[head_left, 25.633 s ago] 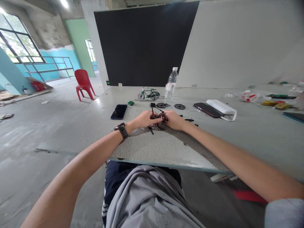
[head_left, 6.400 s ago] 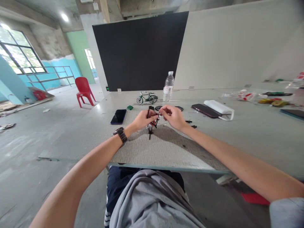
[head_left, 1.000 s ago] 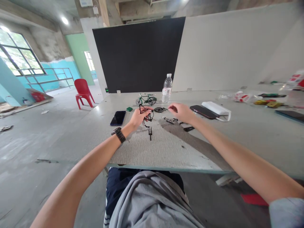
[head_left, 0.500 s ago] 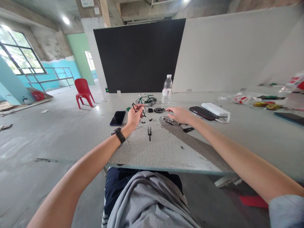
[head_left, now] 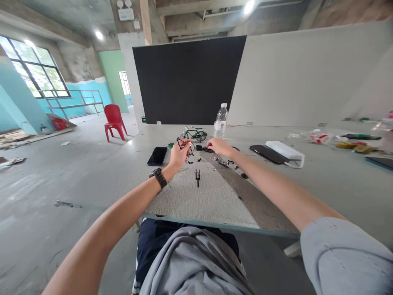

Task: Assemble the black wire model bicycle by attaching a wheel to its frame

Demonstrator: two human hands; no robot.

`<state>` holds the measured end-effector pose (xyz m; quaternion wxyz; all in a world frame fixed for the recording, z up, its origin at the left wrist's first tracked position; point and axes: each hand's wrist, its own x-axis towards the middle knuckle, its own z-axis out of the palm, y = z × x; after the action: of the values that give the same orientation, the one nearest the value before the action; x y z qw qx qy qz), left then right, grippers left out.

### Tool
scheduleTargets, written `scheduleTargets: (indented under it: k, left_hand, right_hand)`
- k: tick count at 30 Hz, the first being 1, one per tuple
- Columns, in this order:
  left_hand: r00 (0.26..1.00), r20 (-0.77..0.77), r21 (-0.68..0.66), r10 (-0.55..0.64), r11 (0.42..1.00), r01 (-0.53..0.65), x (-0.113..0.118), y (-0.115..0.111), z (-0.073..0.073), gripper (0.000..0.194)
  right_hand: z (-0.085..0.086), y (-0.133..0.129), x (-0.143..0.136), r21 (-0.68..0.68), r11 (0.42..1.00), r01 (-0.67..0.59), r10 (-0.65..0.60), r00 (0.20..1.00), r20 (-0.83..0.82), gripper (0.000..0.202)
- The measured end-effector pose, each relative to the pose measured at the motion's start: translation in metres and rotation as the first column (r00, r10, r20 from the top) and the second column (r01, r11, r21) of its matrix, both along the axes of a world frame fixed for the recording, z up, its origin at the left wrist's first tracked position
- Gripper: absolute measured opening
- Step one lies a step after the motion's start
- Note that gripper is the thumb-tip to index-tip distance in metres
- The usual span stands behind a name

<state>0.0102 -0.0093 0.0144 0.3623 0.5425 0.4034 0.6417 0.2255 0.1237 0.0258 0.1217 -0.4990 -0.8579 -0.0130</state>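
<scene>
Bicycle frame (head_left: 178,141), black, thin and miniature, is in my left hand (head_left: 178,156), on the far half of the table (head_left: 181,198). The grip there is closed, thumb and fingers pinched on the slim tubes; a thin round part shows by the fingertips, partly hidden. I cannot tell whether the frame's lower edge touches the tabletop.

My right hand (head_left: 218,146) is lowered, fingertips at a flat black wheel (head_left: 207,150). Its grip faces away from me, so I cannot tell whether it is clamped on the wheel or merely touching it.

Nearer the person, a two-pronged black fork (head_left: 198,177) lies alone, prongs pointing away. A small black block (head_left: 199,148) lies between the hands, and slender silvery parts (head_left: 221,162) lie just on the near side of the right hand. Beyond them stands a green model bicycle (head_left: 194,134), with a clear bottle (head_left: 220,123) to its right. A phone (head_left: 157,156) lies left of the left hand.

I judge the frame to be light and fairly stiff, yet its thin tubes could bend or twist out of a tight pinch. The thicker tube junctions would make the safest hold; the wheel would be better taken by its rim than its spokes.
</scene>
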Motion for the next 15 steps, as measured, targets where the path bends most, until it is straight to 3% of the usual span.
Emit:
scheduleTargets:
  k: [9, 15]
  left_hand:
    - [1.0, 0.014, 0.012, 0.007, 1.0, -0.007, -0.002, 0.001, 0.001, 0.015]
    - [1.0, 0.003, 0.022, 0.001, 1.0, -0.001, -0.001, 0.001, 0.0, 0.014]
  right_hand:
    - [-0.004, 0.004, 0.002, -0.048, 0.999, -0.005, 0.0, 0.994, -0.109, 0.015]
    - [0.004, -0.009, 0.004, -0.025, 0.999, -0.046, 0.042, 0.989, -0.139, 0.02]
